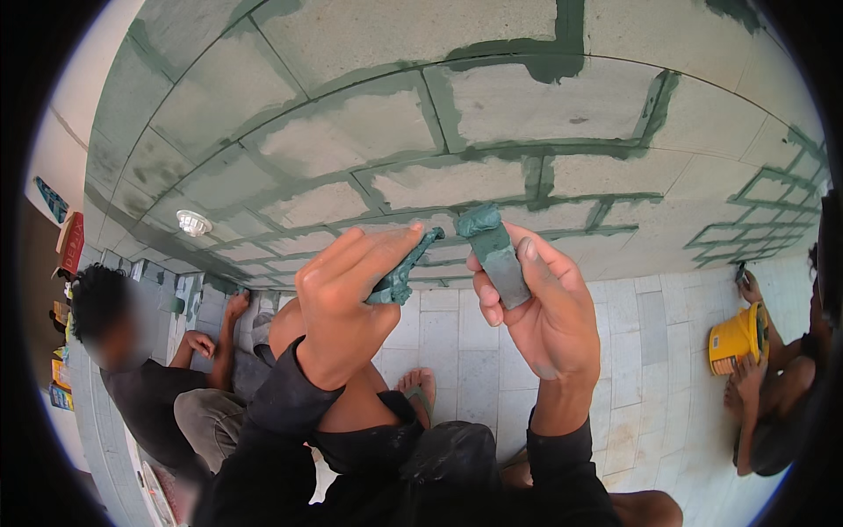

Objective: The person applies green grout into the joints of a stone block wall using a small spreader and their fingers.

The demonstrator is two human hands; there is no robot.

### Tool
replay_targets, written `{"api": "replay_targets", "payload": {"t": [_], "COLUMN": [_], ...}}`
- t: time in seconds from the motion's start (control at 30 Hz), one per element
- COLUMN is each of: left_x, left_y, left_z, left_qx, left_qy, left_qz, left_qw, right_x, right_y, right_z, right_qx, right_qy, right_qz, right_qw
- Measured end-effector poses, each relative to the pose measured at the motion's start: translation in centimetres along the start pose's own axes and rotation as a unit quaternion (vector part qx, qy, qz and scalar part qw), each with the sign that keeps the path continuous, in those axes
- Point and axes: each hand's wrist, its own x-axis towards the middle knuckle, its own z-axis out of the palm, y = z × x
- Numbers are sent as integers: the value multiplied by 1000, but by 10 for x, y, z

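Observation:
My left hand [347, 285] is closed on something smeared with dark green paste [399, 281], mostly hidden behind my fingers, its ragged edge showing at my fingertips. My right hand [549, 316] grips a small flat rectangular spreader [499, 268] by its lower part, with a lump of green paste on the upper end. The two held items are a short distance apart. Behind them rises a pale tiled wall [553, 105], with green paste spread unevenly along many joints and tile edges.
A co-worker [140, 386] crouches at the left, reaching toward the wall's base. Another person [777, 413] at the right holds a yellow bucket [729, 342]. A round white fitting [194, 222] is on the wall. My sandalled foot [414, 391] rests on the pale tiled floor [632, 369].

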Motion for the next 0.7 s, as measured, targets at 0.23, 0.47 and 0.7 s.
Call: {"api": "replay_targets", "payload": {"t": [0.23, 0.47, 0.7], "left_x": [-2, 3, -1], "left_y": [11, 4, -10], "left_z": [-18, -32, -43], "left_qx": [-160, -217, -219], "left_qy": [-72, -67, -52], "left_qz": [-14, -46, -68], "left_qw": [984, 973, 972], "right_x": [29, 90, 123], "right_y": [-19, -3, 18], "right_z": [11, 27, 31], "right_qx": [-238, -533, -563], "right_qy": [75, 131, 138], "right_qz": [-273, -585, -646], "right_qw": [929, 598, 497]}}
